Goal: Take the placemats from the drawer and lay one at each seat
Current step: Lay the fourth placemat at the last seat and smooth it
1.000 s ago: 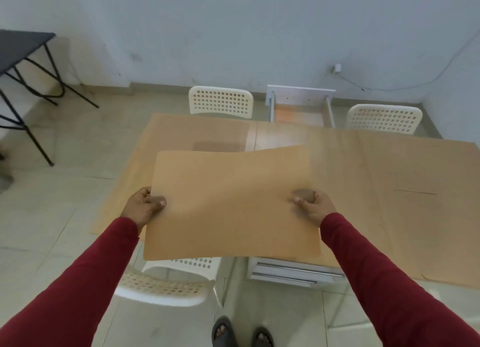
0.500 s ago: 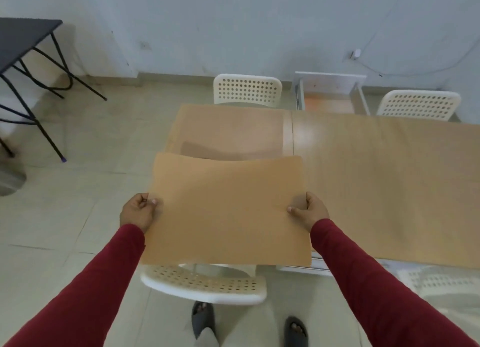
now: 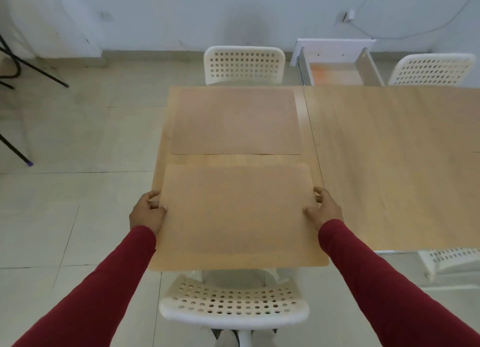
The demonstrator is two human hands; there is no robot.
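Both hands — left hand (image 3: 148, 213) and right hand (image 3: 323, 208) — each have a closed grip on a side edge of a placemat (image 3: 237, 214) over the tabletop's (image 3: 389, 165) near end; another mat (image 3: 235, 122) lies flat beyond.

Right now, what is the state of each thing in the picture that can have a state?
Held placemat: gripped at both side edges, over the near table end, not yet released.
Far placemat: lying flat on the table.
Drawer: pulled open.
Left hand: closed on the held placemat.
Right hand: closed on the held placemat.
Near chair: pushed in, unoccupied.
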